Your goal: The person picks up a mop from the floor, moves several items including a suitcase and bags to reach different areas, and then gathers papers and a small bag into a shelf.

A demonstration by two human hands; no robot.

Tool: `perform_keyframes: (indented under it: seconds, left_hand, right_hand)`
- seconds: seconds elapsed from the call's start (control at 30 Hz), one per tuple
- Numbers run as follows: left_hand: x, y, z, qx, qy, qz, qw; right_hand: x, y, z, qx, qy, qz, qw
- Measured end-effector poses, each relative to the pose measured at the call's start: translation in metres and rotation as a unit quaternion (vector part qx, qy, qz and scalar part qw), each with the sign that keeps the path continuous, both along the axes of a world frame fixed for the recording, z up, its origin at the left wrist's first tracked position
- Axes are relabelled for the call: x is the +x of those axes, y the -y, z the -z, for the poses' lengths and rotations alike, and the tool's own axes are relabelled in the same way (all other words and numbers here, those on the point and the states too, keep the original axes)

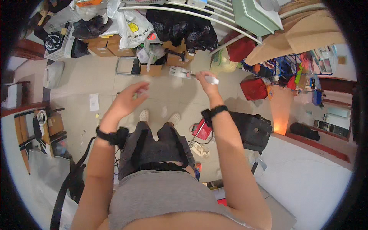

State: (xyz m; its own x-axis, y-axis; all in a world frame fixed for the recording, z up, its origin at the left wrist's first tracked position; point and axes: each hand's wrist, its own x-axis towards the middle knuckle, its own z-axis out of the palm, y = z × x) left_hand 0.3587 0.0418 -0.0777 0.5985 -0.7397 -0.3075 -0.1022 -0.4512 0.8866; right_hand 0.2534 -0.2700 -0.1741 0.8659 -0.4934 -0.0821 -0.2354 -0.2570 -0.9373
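My right hand [207, 83] is closed round the white handle of a small tool that looks like a lint roller [180, 72]. A thin dark neck joins the handle to its clear and whitish head, which points left over the floor. My left hand [132, 96] is raised to the left of it, apart from the tool. Its fingers are curved and spread from the thumb, with a pale patch by the palm that I cannot make out. Dark bands with small devices circle both wrists.
Cardboard boxes [100, 48], a white plastic bag [134, 28] and black bags [180, 27] line the far side. A folded step stool [127, 66] stands before them. At right are a red bag [253, 89] and a black case [245, 130]. White paper [94, 102] lies on the floor.
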Motion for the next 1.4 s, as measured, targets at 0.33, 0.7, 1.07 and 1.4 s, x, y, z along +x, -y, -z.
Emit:
perform_keyframes:
  seconds: [0.33,0.7,1.07,1.4]
  left_hand:
    - [-0.074,0.158,0.029,-0.174,0.165,0.279,0.930]
    - [-0.144,0.121,0.025,-0.287,0.128,0.287,0.905]
    - [-0.056,0.132,0.064,-0.276,0.001,0.048,0.960]
    - [-0.021,0.163,0.068,-0.246,-0.037,-0.295,0.923]
  right_hand:
    - [-0.087,-0.063,0.061,-0.137,0.119,-0.015,0.983]
    - [-0.184,-0.130,0.071,-0.088,-0.015,-0.014,0.996]
    - [-0.202,-0.052,-0.022,-0.027,-0.168,0.103,0.980]
    - [-0.439,0.197,0.046,-0.196,-0.414,0.258,0.851]
